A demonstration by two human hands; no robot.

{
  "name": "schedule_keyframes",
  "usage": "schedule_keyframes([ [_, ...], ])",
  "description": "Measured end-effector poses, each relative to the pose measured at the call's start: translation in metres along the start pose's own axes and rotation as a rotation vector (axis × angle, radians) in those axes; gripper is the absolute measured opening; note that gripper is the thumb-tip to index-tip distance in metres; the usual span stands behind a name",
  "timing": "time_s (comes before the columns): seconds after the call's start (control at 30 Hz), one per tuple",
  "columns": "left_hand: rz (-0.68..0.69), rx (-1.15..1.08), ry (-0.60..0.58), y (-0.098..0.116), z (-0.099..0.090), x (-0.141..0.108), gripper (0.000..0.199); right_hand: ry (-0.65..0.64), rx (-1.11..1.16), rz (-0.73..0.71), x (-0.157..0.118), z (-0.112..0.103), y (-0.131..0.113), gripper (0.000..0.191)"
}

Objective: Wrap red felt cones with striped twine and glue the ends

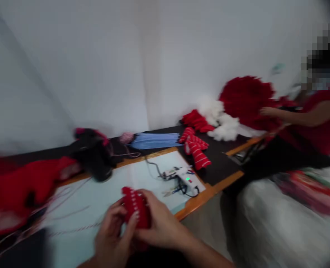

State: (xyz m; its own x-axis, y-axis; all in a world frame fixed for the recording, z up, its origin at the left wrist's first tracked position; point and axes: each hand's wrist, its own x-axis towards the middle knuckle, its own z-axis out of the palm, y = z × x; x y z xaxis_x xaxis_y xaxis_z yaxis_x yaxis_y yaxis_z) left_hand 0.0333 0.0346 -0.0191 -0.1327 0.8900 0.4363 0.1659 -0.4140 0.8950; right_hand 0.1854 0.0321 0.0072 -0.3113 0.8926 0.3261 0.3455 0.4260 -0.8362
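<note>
- Pinching with the fingers of both hands, left hand and right hand alike, clamped on one small red piece.
- Holding that small red piece low in the middle of the view, over the near part of a pale blue-white sheet; can't tell if touching down or lifted, honestly.
- Working at a black table with orange-brown wooden trim, right by a plain grey-white wall.
- On the sheet's right side: a white glue gun with a bright green light and a dark cord, kinda tangled.
- Along the back: pink yarn ball, flat blue bundle, red-and-white striped pieces, then white fluff.
- Off to the left: a dark cylindrical object and a big heap of red fabric with pale patches.
- Farther right: another person in red, one hand at a huge fluffy red mass, plus a bulging white bag below.
- Looks-wise: deep red, soft and chunky, with a row of white stitch-like dots down the front and a little bump up top. Too blurry for finer texture, sorry.
</note>
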Motion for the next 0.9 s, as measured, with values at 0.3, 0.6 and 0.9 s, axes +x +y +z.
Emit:
schedule_keyframes([
  [0.3, 0.047, 0.227, -0.015, 0.022, -0.002, 0.000, 0.008, 0.184, -0.169, -0.018, -0.009, 0.035, 0.016, 0.071],
  [0.6, -0.234, -0.153, -0.089, 0.018, -0.016, -0.003, 0.019, 0.221, -0.241, 0.033, -0.008, 0.038, 0.014, 0.068],
  [0.9, -0.246, -0.125, 0.015, 0.014, -0.024, -0.003, 0.028, 0.169, -0.265, 0.060, -0.010, 0.031, 0.009, 0.066],
])
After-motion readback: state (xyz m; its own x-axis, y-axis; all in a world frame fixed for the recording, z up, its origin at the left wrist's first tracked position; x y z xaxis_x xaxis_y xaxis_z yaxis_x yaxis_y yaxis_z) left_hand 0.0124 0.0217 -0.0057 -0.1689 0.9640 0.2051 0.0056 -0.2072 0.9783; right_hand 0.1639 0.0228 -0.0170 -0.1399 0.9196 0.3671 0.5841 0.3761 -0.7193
